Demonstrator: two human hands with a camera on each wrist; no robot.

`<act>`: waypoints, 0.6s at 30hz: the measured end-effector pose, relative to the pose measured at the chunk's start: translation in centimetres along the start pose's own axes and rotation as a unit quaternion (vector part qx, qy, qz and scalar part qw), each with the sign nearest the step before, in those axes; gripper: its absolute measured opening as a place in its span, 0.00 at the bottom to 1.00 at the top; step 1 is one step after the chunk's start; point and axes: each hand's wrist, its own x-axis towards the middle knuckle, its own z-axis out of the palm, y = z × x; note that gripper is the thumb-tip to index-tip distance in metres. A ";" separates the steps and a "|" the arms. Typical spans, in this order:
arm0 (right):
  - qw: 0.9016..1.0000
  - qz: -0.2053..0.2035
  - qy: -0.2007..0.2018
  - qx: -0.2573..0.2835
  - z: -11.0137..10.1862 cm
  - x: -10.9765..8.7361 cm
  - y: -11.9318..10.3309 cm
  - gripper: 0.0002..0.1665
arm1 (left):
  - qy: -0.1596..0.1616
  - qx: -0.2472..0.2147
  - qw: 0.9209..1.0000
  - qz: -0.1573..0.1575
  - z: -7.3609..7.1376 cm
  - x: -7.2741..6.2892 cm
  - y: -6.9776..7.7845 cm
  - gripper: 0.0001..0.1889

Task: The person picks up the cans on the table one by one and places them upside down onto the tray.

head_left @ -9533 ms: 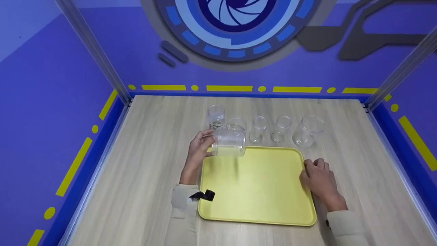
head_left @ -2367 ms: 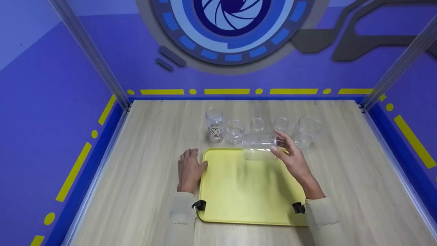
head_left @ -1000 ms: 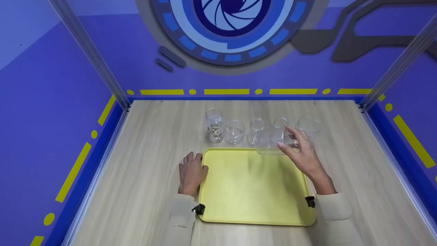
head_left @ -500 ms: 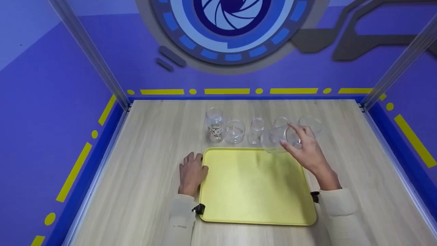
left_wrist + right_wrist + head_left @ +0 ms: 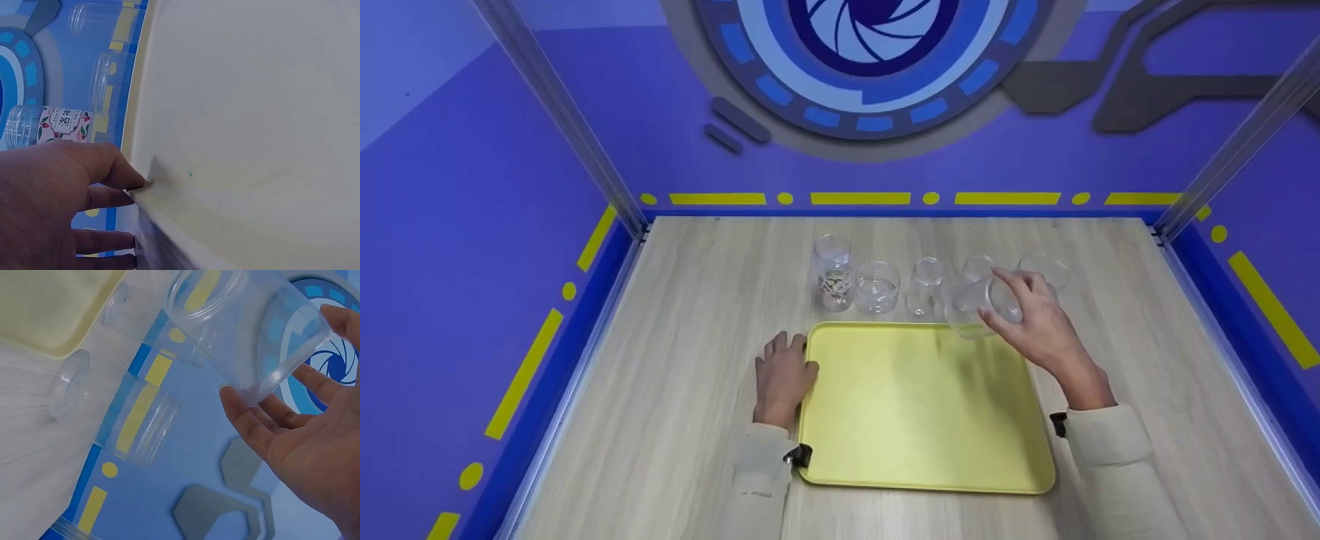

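A clear plastic jar (image 5: 969,306) hangs tilted over the far right part of the yellow tray (image 5: 922,409), its open mouth facing left and toward me. My right hand (image 5: 1039,326) grips it by the base end, thumb on one side and fingers on the other. The right wrist view shows the jar's see-through wall (image 5: 264,337) with nothing visible inside. On the tray's left rim lies my left hand (image 5: 782,379). In the left wrist view, its thumb and fingers (image 5: 101,197) pinch the tray's edge near a corner.
Behind the tray stand several clear containers in a row: a tall jar with a printed label (image 5: 834,281), a short round jar (image 5: 877,289), a narrow one (image 5: 924,289), and a wide one (image 5: 1046,271) partly behind the right hand. Blue panels (image 5: 840,176) enclose the table.
Earlier my left hand held the jar; it then passed to my right hand, while the left went to the tray's rim. Lately the jar has shifted right and its mouth has swung toward me.
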 end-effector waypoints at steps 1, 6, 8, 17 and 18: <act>1.000 0.002 -0.005 -0.006 -0.1 0.0 0.0 0.39 | -0.002 0.000 1.000 -0.002 0.0 0.0 0.0 0.23; 0.998 0.024 -0.035 -0.036 -0.4 0.1 -0.1 0.40 | -0.007 -0.005 1.000 -0.006 0.1 0.0 0.0 0.24; 0.998 0.031 -0.045 -0.043 -0.5 0.1 -0.1 0.40 | -0.007 -0.006 1.000 -0.006 0.1 -0.1 0.0 0.24; 0.994 0.045 -0.065 -0.071 -0.6 0.3 0.0 0.41 | 0.000 -0.015 1.000 -0.004 0.1 -0.1 0.0 0.23; 0.994 0.045 -0.067 -0.075 -0.6 0.3 0.0 0.41 | 0.000 -0.017 1.000 -0.005 0.1 -0.1 0.0 0.23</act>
